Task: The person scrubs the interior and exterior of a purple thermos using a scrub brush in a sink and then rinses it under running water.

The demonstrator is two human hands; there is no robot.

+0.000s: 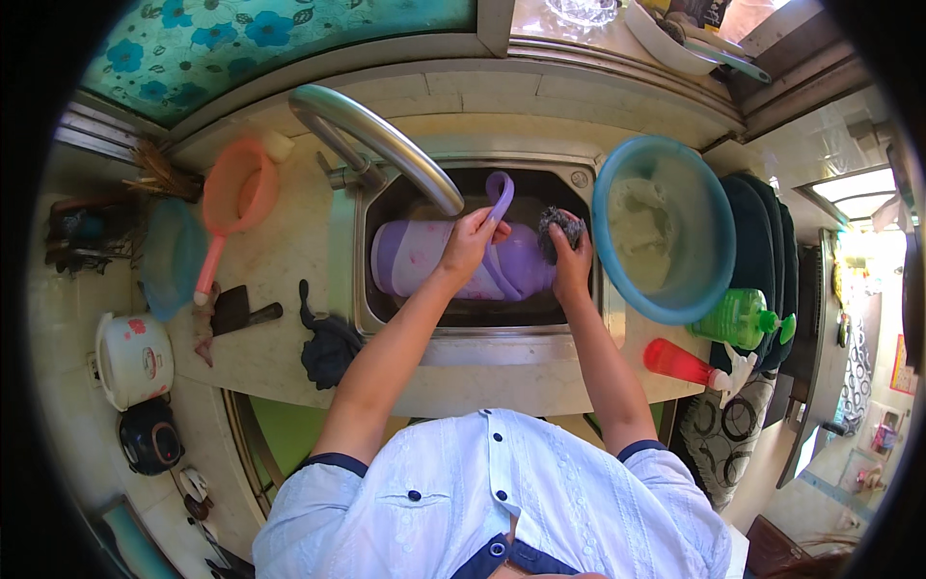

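A purple thermos flask (412, 253) with a pale patterned band lies on its side in the metal sink (470, 331), its neck towards the right. My left hand (469, 244) grips the flask's purple handle (500, 192), which loops up above the body. In my right hand (571, 257) is a grey steel wool scourer (557, 228), held by the flask's neck; whether it touches the neck I cannot tell. The curved tap (383, 141) arches over the sink from the back left, its spout above the flask.
A blue basin (723, 239) of cloudy water stands right of the sink, beside a green pump bottle (734, 318) and a red spray bottle (676, 362). On the left lie a dark cloth (329, 354), a cleaver (233, 310) and a pink dipper (242, 184). A white rice cooker (137, 358) stands further left.
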